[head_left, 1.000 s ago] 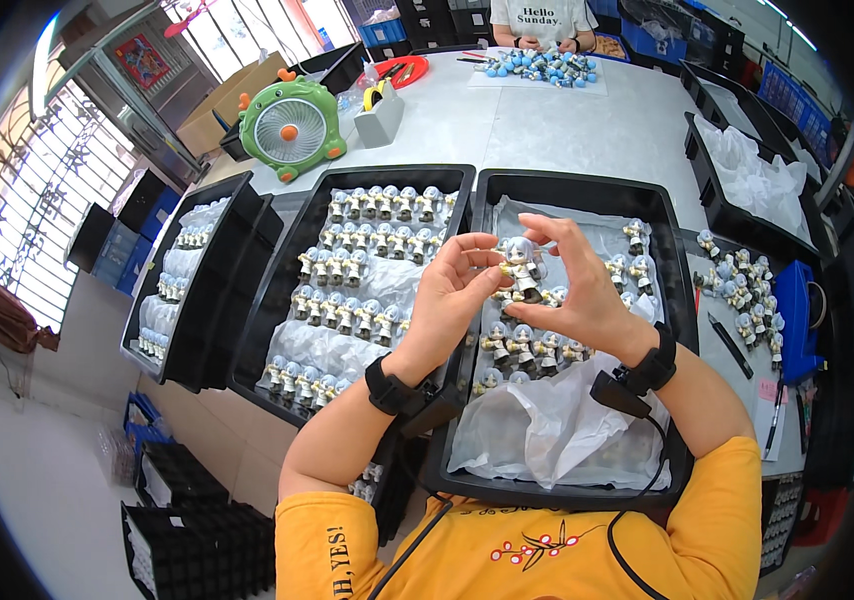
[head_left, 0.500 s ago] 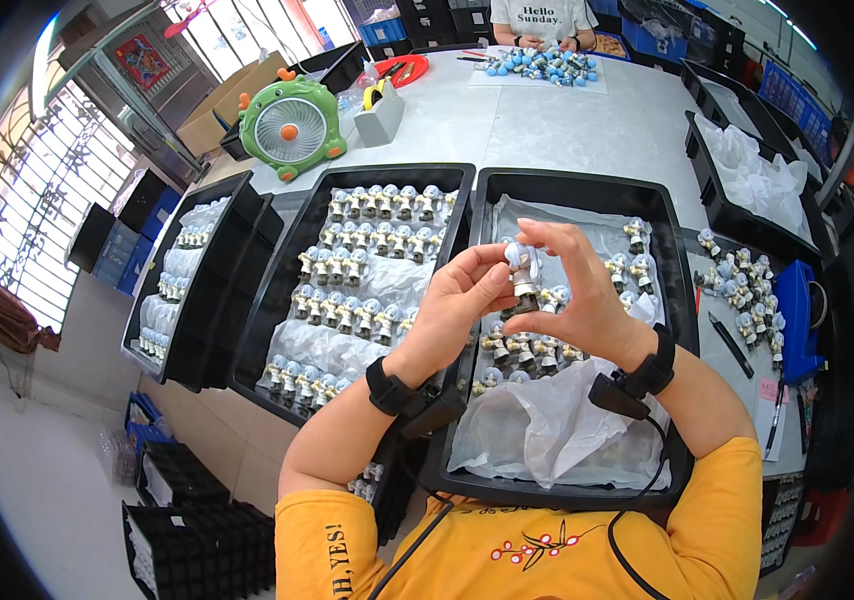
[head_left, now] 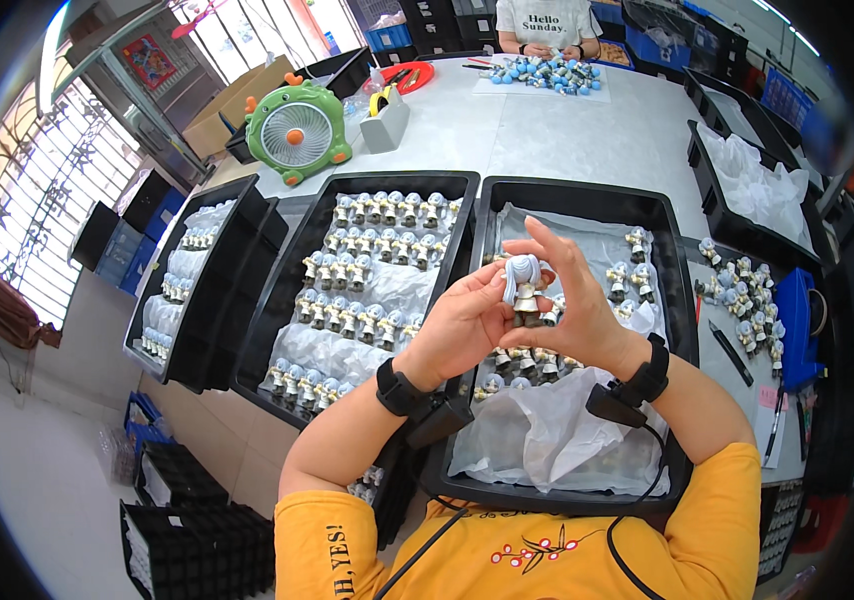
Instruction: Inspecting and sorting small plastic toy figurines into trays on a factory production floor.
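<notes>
I observe the left hand (head_left: pixel 459 322) holding one pale-haired figurine (head_left: pixel 524 284) upright in its fingers above the right-hand black tray (head_left: pixel 587 192), while the right hand (head_left: pixel 589 318) keeps thumb and forefinger wide at the figurine's right side, contact there unconfirmable.

Left hand (head_left: pixel 469 318) holds small figure (head_left: pixel 523 288) upright; right hand (head_left: pixel 592 312) curved around it. Black tray (head_left: pixel 577 187) below. Green fan (head_left: pixel 297 130) on table (head_left: pixel 447 135).

head: left fisheye | faces down and forward | close above worktable (head_left: pixel 437 140)
</notes>
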Demonstrator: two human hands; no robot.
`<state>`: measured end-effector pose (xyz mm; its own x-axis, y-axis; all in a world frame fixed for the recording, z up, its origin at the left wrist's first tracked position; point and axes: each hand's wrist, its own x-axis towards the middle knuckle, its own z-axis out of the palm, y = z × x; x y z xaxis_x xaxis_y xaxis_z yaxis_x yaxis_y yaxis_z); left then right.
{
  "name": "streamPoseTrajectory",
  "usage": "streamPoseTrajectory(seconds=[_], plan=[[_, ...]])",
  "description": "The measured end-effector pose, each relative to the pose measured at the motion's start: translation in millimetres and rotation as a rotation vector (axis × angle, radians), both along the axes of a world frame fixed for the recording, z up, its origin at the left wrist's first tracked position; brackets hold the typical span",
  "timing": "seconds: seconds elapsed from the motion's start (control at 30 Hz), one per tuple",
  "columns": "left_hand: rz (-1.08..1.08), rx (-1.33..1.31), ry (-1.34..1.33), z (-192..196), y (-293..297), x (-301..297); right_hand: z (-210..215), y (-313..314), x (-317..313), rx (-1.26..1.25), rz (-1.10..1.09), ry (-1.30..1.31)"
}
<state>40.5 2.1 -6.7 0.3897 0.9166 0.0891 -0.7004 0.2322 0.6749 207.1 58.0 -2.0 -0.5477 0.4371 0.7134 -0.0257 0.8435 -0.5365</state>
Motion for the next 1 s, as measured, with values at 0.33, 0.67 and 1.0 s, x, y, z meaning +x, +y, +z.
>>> streamPoseTrajectory(seconds=[0.33,0.67,1.0], plan=[[0.023,-0.031,0.035,2.2,0.0,2.4,-3.8,4.0,0.7,-0.132,-0.047,-0.052],[0.091,-0.002,0.126,1.0,-0.2,4.2,-2.2,10.0,10.5,-0.176,0.028,-0.070],[0.376,0.040,0.169,41.0,3.3,-42.7,-56.8,110.2,41.8,-0.128,-0.475,-0.702]])
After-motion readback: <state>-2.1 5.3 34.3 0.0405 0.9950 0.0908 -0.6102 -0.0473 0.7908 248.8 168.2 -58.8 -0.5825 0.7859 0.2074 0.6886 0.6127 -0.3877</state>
